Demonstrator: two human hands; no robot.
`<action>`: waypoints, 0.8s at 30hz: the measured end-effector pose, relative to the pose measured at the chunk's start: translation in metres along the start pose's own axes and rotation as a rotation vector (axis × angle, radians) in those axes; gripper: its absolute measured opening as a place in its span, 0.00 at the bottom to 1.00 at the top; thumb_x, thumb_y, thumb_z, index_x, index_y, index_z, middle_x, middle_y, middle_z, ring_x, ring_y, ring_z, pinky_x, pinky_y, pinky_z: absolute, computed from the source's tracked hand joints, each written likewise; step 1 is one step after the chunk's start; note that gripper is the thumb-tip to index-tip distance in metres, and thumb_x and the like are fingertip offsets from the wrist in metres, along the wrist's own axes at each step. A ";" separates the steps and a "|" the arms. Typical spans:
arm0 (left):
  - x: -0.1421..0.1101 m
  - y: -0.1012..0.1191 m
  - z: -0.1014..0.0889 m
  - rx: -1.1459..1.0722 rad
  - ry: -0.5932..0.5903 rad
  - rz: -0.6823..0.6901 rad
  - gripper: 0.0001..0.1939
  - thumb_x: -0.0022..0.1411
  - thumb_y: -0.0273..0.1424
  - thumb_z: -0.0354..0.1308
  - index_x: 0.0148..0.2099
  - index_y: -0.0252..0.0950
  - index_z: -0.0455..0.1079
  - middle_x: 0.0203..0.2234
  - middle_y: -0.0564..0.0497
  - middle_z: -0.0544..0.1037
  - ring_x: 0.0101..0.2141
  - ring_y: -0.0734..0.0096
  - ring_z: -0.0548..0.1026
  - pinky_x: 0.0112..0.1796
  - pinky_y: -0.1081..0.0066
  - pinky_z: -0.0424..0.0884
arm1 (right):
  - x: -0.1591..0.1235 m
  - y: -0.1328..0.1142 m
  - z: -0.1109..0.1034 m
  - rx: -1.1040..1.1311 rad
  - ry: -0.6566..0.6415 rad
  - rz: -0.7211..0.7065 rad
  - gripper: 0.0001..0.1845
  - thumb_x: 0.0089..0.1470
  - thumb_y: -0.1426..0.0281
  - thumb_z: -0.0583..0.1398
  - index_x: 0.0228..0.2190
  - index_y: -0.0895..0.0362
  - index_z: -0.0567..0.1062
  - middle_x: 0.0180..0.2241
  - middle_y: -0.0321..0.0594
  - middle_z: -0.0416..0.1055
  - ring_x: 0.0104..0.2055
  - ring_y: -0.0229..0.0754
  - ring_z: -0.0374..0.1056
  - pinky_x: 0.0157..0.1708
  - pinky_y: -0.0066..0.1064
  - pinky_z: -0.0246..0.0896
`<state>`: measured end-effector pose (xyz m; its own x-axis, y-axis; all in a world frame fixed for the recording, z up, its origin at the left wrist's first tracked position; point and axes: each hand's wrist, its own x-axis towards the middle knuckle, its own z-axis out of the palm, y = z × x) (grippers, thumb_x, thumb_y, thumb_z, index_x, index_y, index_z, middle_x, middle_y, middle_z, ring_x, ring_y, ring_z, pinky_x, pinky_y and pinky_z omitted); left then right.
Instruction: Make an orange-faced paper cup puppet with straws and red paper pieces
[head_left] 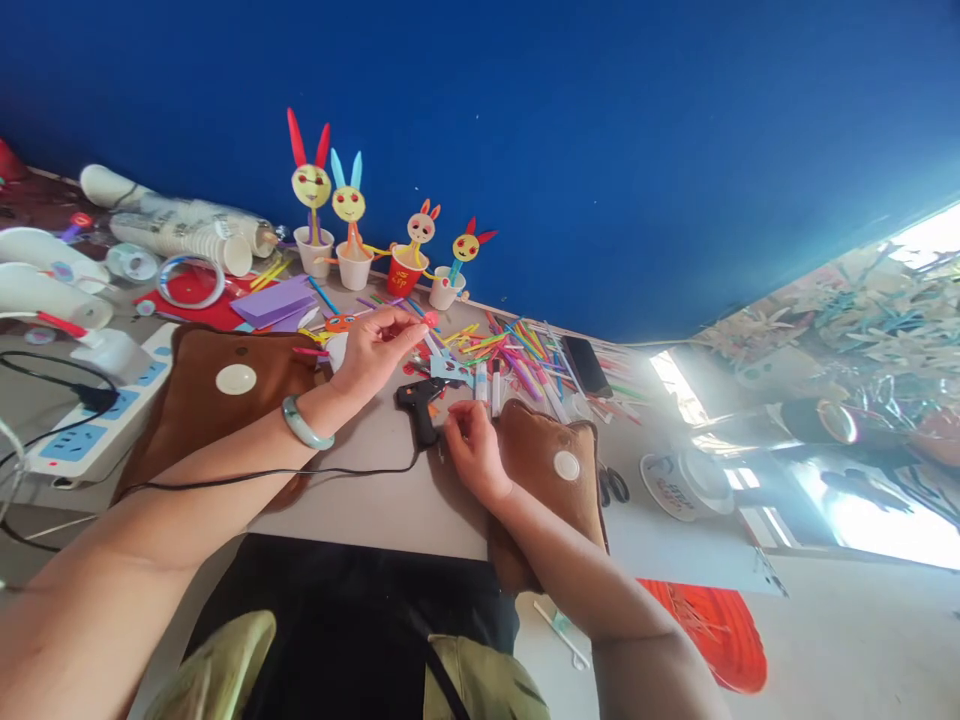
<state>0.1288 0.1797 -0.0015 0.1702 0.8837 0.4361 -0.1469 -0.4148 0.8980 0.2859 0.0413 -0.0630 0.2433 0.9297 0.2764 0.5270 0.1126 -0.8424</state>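
My left hand (377, 348) is raised over the table, thumb and fingertips pinching a small pinkish-red piece (430, 319). A green bangle (306, 424) circles that wrist. My right hand (477, 452) is lower, its fingers curled inward; anything inside them is too small or hidden to make out. Just left of it lies a black glue gun (421, 408) with an orange trigger, its cord passing by my left forearm. Behind the hands are a light-blue cut piece (452, 372) and a white-bodied marker (495, 388).
Four bunny-faced figures in cups, one a red cup (406, 272), stand along the blue wall. Coloured sticks (491, 342) are scattered before them. Two brown cushions (232, 400) flank the work area. A power strip (97, 420) is at left; a phone (586, 366) and scissors (616, 486) lie right.
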 end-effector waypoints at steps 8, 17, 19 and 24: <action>-0.004 0.001 -0.017 0.253 -0.051 0.324 0.10 0.62 0.36 0.62 0.31 0.37 0.75 0.27 0.52 0.77 0.29 0.72 0.72 0.34 0.70 0.68 | 0.002 -0.029 -0.005 -0.117 -0.093 -0.037 0.05 0.53 0.66 0.61 0.31 0.54 0.71 0.25 0.34 0.71 0.26 0.37 0.65 0.28 0.29 0.61; -0.018 0.011 -0.040 0.927 -0.204 1.090 0.09 0.69 0.26 0.53 0.41 0.40 0.75 0.27 0.53 0.75 0.32 0.69 0.73 0.40 0.63 0.62 | 0.041 -0.078 -0.014 0.016 0.200 -0.145 0.07 0.52 0.65 0.63 0.26 0.54 0.74 0.24 0.35 0.73 0.26 0.37 0.65 0.30 0.30 0.64; -0.019 0.011 -0.041 0.970 -0.181 1.151 0.10 0.68 0.24 0.53 0.38 0.39 0.74 0.26 0.53 0.74 0.30 0.70 0.72 0.40 0.63 0.61 | 0.047 -0.082 -0.013 0.031 0.204 -0.127 0.07 0.51 0.65 0.63 0.25 0.54 0.74 0.24 0.34 0.73 0.26 0.37 0.65 0.30 0.30 0.64; -0.015 0.009 -0.039 1.036 -0.100 1.261 0.10 0.66 0.22 0.55 0.33 0.36 0.72 0.23 0.55 0.69 0.28 0.71 0.68 0.40 0.63 0.60 | 0.056 -0.085 -0.007 0.111 0.132 -0.026 0.10 0.49 0.63 0.65 0.23 0.55 0.73 0.22 0.34 0.72 0.26 0.36 0.64 0.28 0.30 0.62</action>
<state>0.0870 0.1706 -0.0022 0.5215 -0.1077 0.8465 0.4380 -0.8176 -0.3738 0.2607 0.0808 0.0274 0.3398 0.8726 0.3509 0.4426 0.1808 -0.8783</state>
